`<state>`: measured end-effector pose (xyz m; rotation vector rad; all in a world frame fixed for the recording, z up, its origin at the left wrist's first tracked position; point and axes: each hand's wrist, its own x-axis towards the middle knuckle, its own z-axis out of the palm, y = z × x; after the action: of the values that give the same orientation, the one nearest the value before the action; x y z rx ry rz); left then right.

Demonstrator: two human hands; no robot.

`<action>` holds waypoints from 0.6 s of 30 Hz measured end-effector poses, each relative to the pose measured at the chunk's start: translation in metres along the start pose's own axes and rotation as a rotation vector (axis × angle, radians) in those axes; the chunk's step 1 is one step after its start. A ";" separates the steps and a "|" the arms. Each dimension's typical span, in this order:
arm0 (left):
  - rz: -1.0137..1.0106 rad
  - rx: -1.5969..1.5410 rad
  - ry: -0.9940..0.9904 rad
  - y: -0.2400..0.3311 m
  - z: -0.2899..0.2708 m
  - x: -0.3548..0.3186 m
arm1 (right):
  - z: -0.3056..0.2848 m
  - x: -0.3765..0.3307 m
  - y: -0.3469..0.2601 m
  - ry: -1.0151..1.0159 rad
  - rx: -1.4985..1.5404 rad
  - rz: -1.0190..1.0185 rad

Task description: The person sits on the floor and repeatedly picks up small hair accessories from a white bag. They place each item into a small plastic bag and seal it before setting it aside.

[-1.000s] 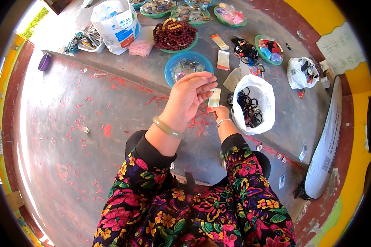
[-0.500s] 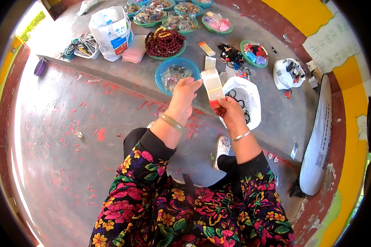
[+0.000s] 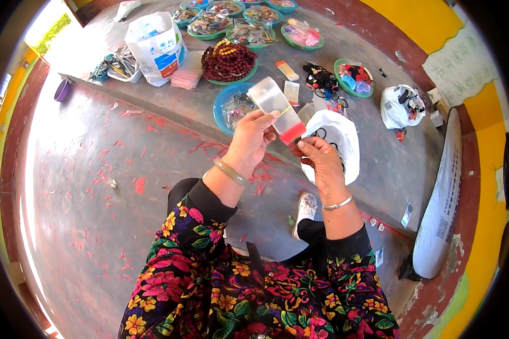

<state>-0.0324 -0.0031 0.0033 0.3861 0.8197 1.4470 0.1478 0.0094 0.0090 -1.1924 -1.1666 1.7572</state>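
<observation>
Between my hands is a clear plastic bag (image 3: pixel 269 97) with a yellow line across it and a red end, tilted up to the left. My left hand (image 3: pixel 251 137) pinches its edge between thumb and fingers. At the red end, my right hand (image 3: pixel 323 162) has its thumb and fingertips closed on the bag. Something small and dark shows by those fingertips, too small to name. Just beyond my right hand, a white plastic bag (image 3: pixel 349 138) stands open with black rings inside. A blue basin (image 3: pixel 221 113) holding clear packets lies beyond my left hand, partly covered by it.
Dark red bead strings (image 3: pixel 226 63) fill a green basin. Several basins of packets stand farther back. A white carrier bag (image 3: pixel 155 48) stands by pink sheets (image 3: pixel 185 78) at left. Right are a black tangle (image 3: pixel 320 79) and another white bag (image 3: pixel 400 107). A step edge crosses the floor.
My left hand has gone from free, beside the bag, to gripping its edge. The clear bag now leans further left, and my right fingers have shifted on its red end.
</observation>
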 end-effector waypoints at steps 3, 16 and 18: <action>0.020 -0.015 -0.008 -0.003 -0.001 0.004 | -0.003 0.001 0.005 -0.018 -0.064 -0.037; 0.114 -0.074 0.085 0.006 -0.012 0.009 | 0.004 0.006 0.016 -0.146 -0.526 -0.117; 0.140 -0.102 0.096 0.013 -0.006 0.005 | 0.003 0.006 0.023 -0.183 -0.771 -0.182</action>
<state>-0.0457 0.0022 0.0070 0.3029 0.8043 1.6417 0.1411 0.0063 -0.0140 -1.2918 -2.1036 1.3198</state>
